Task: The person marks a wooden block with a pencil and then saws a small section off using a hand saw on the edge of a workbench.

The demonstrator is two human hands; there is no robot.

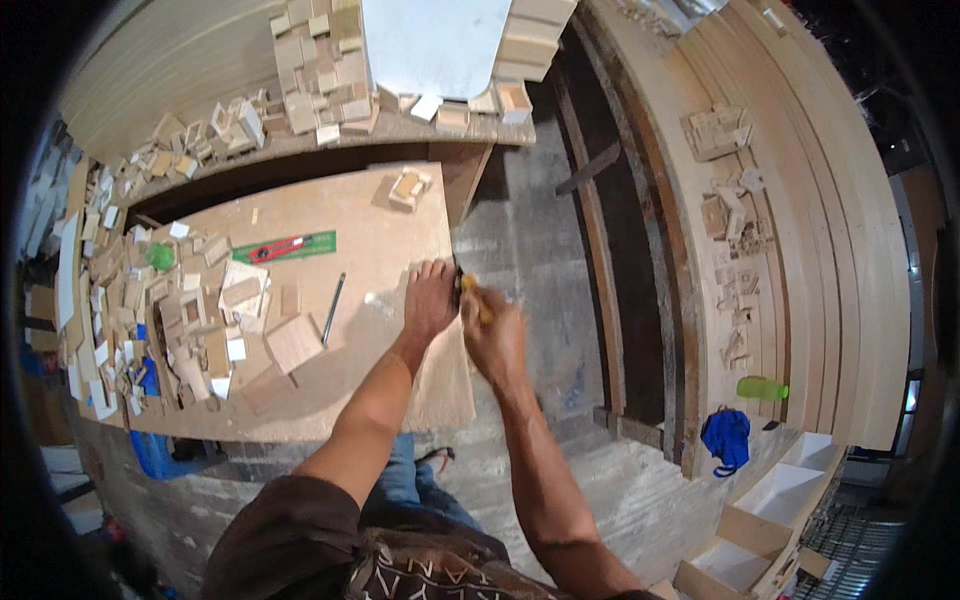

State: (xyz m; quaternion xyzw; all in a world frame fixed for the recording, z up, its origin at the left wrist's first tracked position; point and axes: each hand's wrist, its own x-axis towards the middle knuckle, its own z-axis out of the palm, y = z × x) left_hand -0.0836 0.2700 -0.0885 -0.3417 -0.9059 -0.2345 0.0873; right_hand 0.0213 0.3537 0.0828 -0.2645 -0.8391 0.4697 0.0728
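Left hand (431,300) flat on worktop (385,235), fingers extended, right hand (497,335) clenched around one yellow tool (468,284), one red cutter (280,249), one pencil (334,308)

From the person's head, the fisheye camera faces steeply down, close over the left hand (433,300) and right hand (495,340) near mid-frame. Its wide view spans the plywood worktable (350,215) at left, concrete floor (515,225) and long boards (810,250) at right, bowing toward its dark circular rim.
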